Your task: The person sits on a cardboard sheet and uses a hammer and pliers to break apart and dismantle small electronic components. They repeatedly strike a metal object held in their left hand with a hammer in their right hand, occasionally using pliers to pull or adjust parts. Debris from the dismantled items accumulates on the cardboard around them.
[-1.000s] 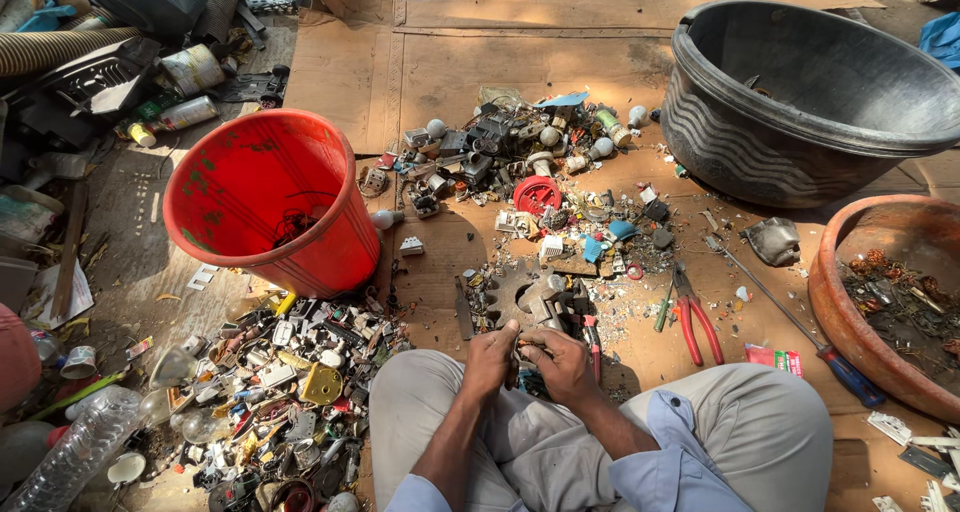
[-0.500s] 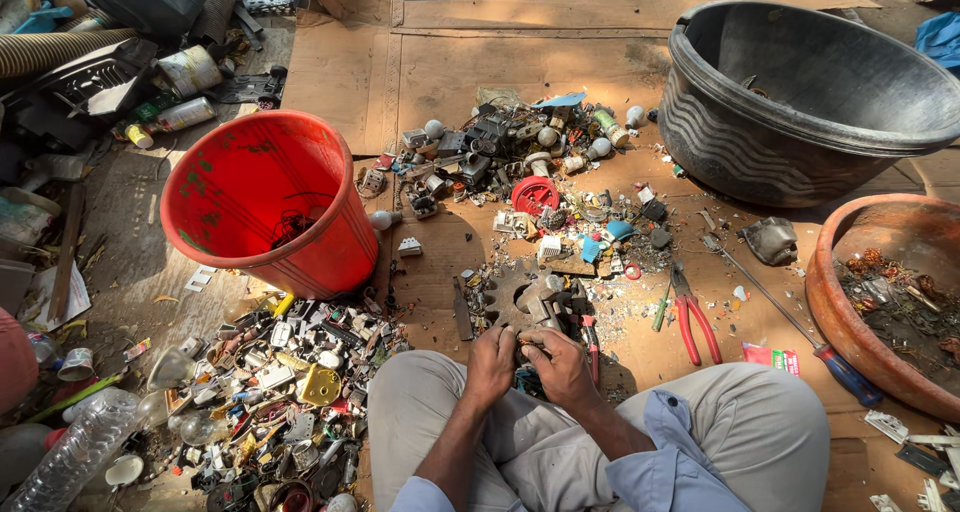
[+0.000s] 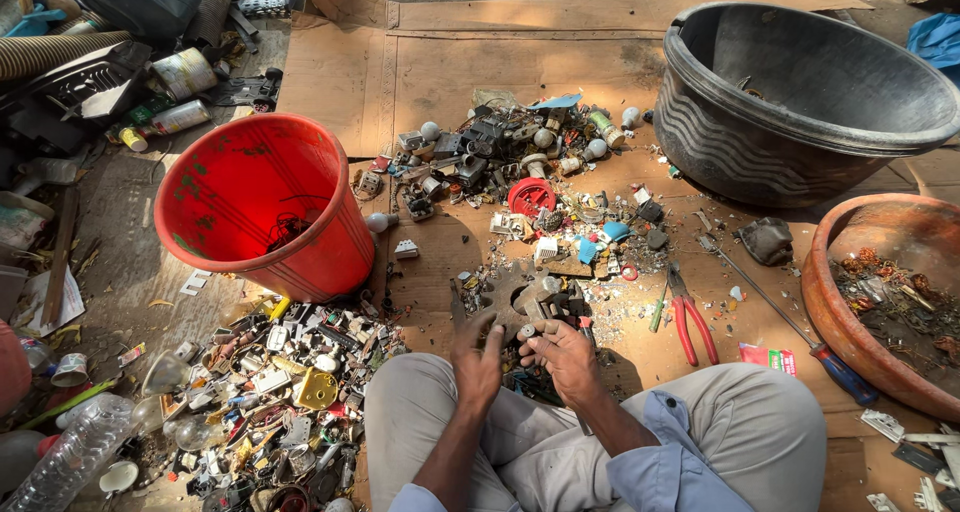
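Note:
I sit on cardboard with my knees spread. My left hand [image 3: 478,357] and my right hand [image 3: 562,357] meet just above my lap, fingers curled around a small scrap piece [image 3: 527,332] held between them; what it is stays hidden. Right in front of them lies a grey metal part [image 3: 530,297] amid small debris. A heap of broken electronic scrap [image 3: 520,162] with a red round piece [image 3: 531,196] spreads further out.
A red bucket [image 3: 262,207] stands at my left, a big black tub [image 3: 800,102] at the far right, a brown clay bowl [image 3: 880,302] with scrap beside it. Red-handled pliers [image 3: 690,322] and a screwdriver [image 3: 790,322] lie to my right. Sorted parts pile [image 3: 270,402] by my left knee.
My hands have stayed close together over my lap, with only small finger movements on the piece. Everything around them is unmoved.

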